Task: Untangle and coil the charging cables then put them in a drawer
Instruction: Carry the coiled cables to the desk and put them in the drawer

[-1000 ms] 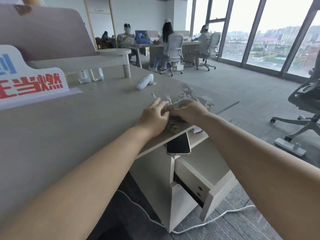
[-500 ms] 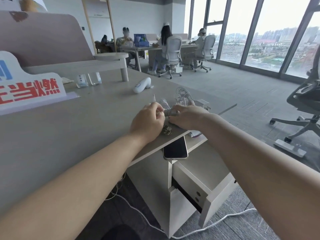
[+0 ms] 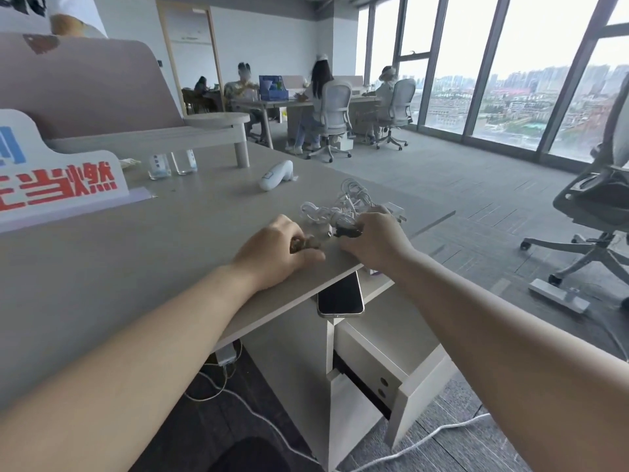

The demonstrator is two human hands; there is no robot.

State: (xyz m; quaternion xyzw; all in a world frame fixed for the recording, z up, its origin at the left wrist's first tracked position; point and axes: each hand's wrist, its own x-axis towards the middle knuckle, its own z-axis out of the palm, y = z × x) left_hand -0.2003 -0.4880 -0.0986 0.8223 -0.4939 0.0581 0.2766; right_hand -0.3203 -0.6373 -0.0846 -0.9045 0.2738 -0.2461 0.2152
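A tangle of white charging cables (image 3: 343,206) lies near the desk's right corner, with a white plug (image 3: 394,211) beside it. My right hand (image 3: 372,238) rests at the tangle's near edge and pinches a dark braided cable end (image 3: 347,230). My left hand (image 3: 277,250) sits on the desk a little to the left, its fingers curled round another dark braided bit (image 3: 306,244). Below the desk edge a drawer unit (image 3: 401,369) stands with its drawer pulled open.
A phone (image 3: 340,298) lies on the drawer unit's top, just under the desk edge. A white handheld device (image 3: 275,175) and two small bottles (image 3: 172,163) stand farther back. An office chair (image 3: 595,212) is at the right. White cords trail on the floor (image 3: 408,447).
My two hands have drawn apart, left one sliding left, each now holding a dark braided piece. The view has shifted a little.
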